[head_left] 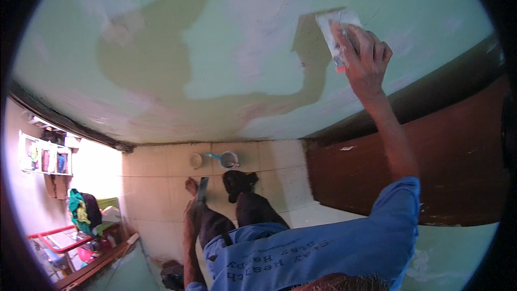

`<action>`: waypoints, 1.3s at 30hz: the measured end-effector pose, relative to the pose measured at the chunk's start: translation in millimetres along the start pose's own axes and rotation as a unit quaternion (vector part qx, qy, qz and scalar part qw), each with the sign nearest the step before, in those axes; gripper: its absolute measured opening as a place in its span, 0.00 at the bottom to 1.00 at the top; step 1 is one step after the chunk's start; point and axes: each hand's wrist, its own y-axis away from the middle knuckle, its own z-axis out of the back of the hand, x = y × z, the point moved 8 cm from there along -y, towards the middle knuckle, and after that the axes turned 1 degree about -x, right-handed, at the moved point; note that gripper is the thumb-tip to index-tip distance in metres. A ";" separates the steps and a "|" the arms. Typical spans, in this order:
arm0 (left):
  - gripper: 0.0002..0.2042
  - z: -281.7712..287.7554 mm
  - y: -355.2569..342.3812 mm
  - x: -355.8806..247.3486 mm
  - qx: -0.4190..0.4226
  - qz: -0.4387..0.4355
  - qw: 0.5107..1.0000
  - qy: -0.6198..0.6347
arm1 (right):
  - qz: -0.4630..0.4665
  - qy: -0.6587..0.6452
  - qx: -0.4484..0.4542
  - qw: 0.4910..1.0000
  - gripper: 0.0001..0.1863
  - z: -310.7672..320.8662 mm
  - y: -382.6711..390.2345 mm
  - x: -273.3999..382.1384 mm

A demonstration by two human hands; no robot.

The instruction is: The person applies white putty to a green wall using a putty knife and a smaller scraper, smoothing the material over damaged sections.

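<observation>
My right hand is raised against the pale green wall and grips a flat white-smeared scraper blade, pressed flat on the surface. Beside the blade lies a darker, wet-looking grey-green patch that curves across the wall. My left hand hangs low beside my legs over the tiled floor and holds a narrow dark teal tool, which looks like a second blade. My blue sleeve fills the lower right.
On the floor by the wall stand a small pot with a blue-handled tool in it and a little round bowl. A brown door is at right. At left, an open doorway shows a shelf, piled clothes and a red rack.
</observation>
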 end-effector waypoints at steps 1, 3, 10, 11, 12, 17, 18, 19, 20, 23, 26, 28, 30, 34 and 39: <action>0.18 -3.8 2.4 1.7 -0.012 0.006 1.000 0.016 | -0.012 0.000 -0.028 1.000 0.28 2.1 -11.5 2.3; 0.18 -5.4 8.3 -20.8 -0.024 0.011 0.999 0.022 | -0.046 -0.010 -0.083 0.995 0.28 6.1 -29.9 14.2; 0.18 -29.1 16.2 3.4 -0.056 -0.006 0.998 -0.015 | -0.073 0.019 -0.072 0.995 0.30 -10.8 -47.4 18.3; 0.17 -31.6 17.4 -0.4 -0.054 -0.013 0.998 -0.017 | -0.069 0.029 -0.065 0.995 0.30 -14.9 -44.3 22.7; 0.17 -32.6 18.4 -5.6 -0.051 -0.020 0.998 -0.020 | -0.065 0.040 -0.058 0.995 0.30 -19.1 -41.4 28.8; 0.17 -45.0 20.6 4.2 -0.063 -0.011 0.998 -0.007 | -0.045 0.008 -0.059 0.997 0.30 -27.7 -21.0 60.4; 0.17 -45.6 21.0 7.2 -0.060 -0.006 0.998 -0.006 | -0.038 0.011 -0.054 0.998 0.30 -30.5 -15.7 65.5; 0.18 -46.8 21.8 10.0 -0.057 -0.001 0.998 -0.006 | -0.032 0.014 -0.049 0.998 0.30 -32.9 -10.3 70.5; 0.18 -46.9 22.2 8.4 -0.058 0.003 0.998 -0.008 | -0.023 0.016 -0.040 0.999 0.31 -35.5 -4.1 75.0; 0.18 -47.6 22.4 7.2 -0.065 0.000 0.998 -0.013 | 0.006 0.020 -0.005 1.000 0.32 -39.9 17.4 85.4; 0.18 -52.3 25.6 19.7 -0.071 -0.016 0.997 -0.004 | 0.048 0.024 0.039 0.998 0.32 -40.1 47.6 84.5; 0.18 -54.3 30.7 25.6 -0.075 -0.010 0.997 0.012 | 0.082 0.024 0.049 0.995 0.32 -37.8 63.2 78.3; 0.18 -56.8 30.3 29.8 -0.081 -0.013 0.997 0.009 | 0.080 0.054 0.043 0.994 0.31 -25.9 58.4 64.8; 0.18 -61.4 27.8 35.7 -0.096 0.022 0.995 0.022 | -0.029 0.058 -0.022 0.998 0.29 -4.5 -1.1 34.2; 0.19 -72.0 19.5 33.1 -0.090 -0.020 0.995 0.022 | 0.007 0.045 -0.091 0.995 0.29 -10.6 -31.6 35.0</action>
